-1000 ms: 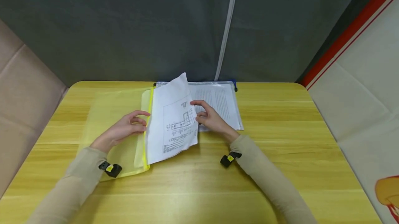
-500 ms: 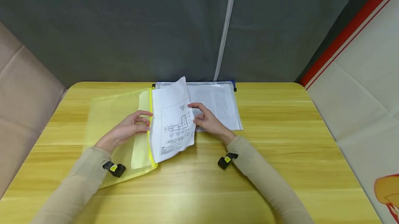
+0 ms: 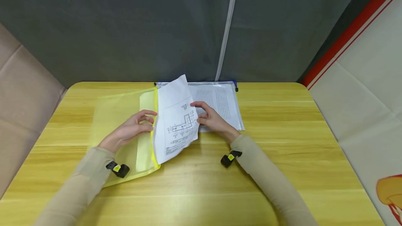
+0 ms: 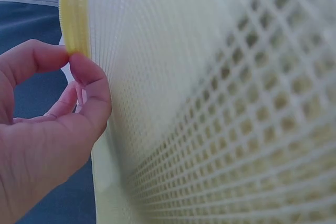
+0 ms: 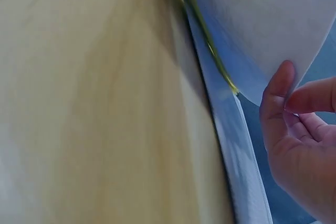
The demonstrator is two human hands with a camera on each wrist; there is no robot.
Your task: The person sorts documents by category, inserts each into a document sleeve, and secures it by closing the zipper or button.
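Note:
A yellow mesh zip pouch [image 3: 122,128] lies at the table's left. My left hand [image 3: 132,131] pinches its zipper edge [image 4: 74,19] between thumb and fingers, lifting the opening. A white sheet with a printed drawing [image 3: 177,121] sticks partly out of the pouch mouth. My right hand [image 3: 211,120] pinches that sheet's right edge [image 5: 262,35] between thumb and forefinger. Behind it lies a clear pouch with a blue zipper [image 3: 220,105] holding printed pages.
The yellow wooden table [image 3: 282,142] has open surface to the right and front. A grey curtain [image 3: 157,27] hangs right behind the far edge. A beige cushion [image 3: 19,89] stands at left, a white and red panel [image 3: 367,79] at right.
The sheet has slid a little further left into the yellow pouch, and the pouch with my left hand has shifted slightly right. The right hand stays on the sheet's edge.

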